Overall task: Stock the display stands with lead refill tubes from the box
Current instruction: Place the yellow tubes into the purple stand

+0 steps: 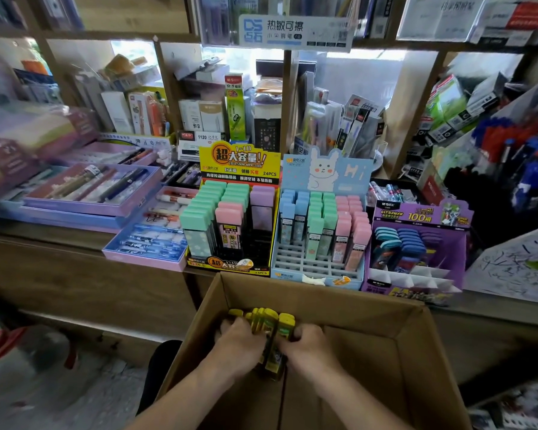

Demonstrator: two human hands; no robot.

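The person is reaching both hands down into an open cardboard box (354, 315). The left hand (236, 346) and the right hand (308, 349) are closing from either side on a bundle of yellow lead refill tubes (269, 321), with the fingers of each hand curling round the pack and squeezing it between them. The tubes are standing roughly upright in the grip. Their yellow caps are poking up just beyond the knuckles and their lower ends are showing between the two wrists. The bundle is sitting inside the box, near its far wall.

Beyond the grip and above the box's far edge, three display stands are sitting side by side on a wooden counter (75, 240). Straight ahead of the left hand, the yellow stand (239, 162) is holding mint, pink and lilac tubes. Ahead of the right hand, the blue stand (326, 169) with a rabbit on its header is carrying rows of blue, green and pink tubes, and bare grid cells are showing at its front. Further to the right of the grip, the purple stand (416, 212) is holding dark blue tubes.
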